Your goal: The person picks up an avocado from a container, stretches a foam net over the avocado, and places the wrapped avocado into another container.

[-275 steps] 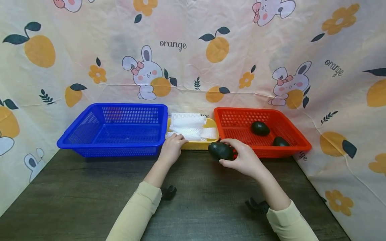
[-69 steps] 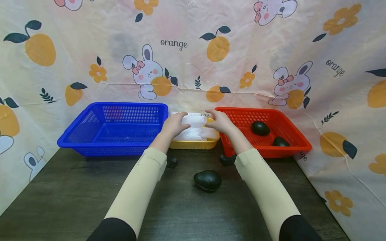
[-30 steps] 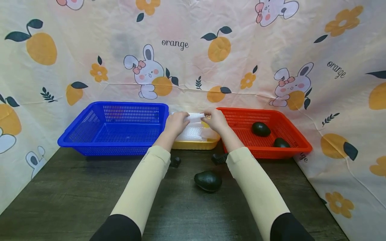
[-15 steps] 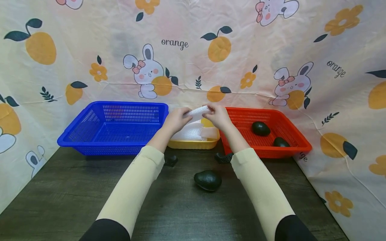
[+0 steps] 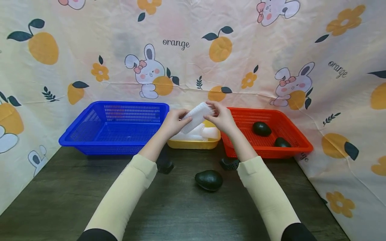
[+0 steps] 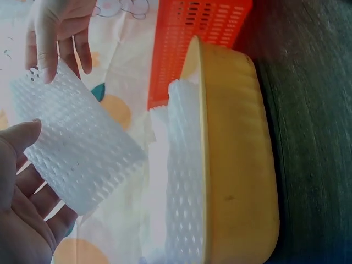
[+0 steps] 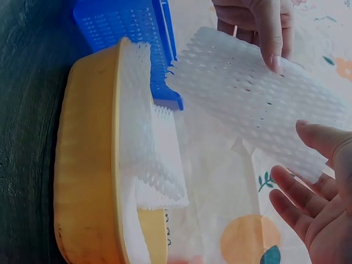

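Observation:
A white foam fruit net [image 5: 197, 117], a flattened mesh sleeve, is held tilted above the yellow basket [image 5: 193, 145]. My left hand [image 5: 176, 123] pinches its left side, thumb on top and fingers beneath. My right hand [image 5: 221, 116] pinches the other end near the toothed edge. Both wrist views show the net's open mesh; in the left wrist view the left thumb [image 6: 25, 135] lies on it. More foam nets [image 7: 137, 110] lie in the yellow basket. On the table in front of it rests a dark green avocado [image 5: 208, 180].
A blue basket [image 5: 113, 144] stands to the left of the yellow one. The red basket [image 5: 268, 152] at right holds two avocados, one avocado [image 5: 261, 129] farther back and another avocado [image 5: 282, 142] near its front wall. A printed cloth [image 5: 193, 73] hangs behind.
An avocado went from my right hand to the table. Both hands then reached into the yellow basket, took a foam net and raised it, tilting it.

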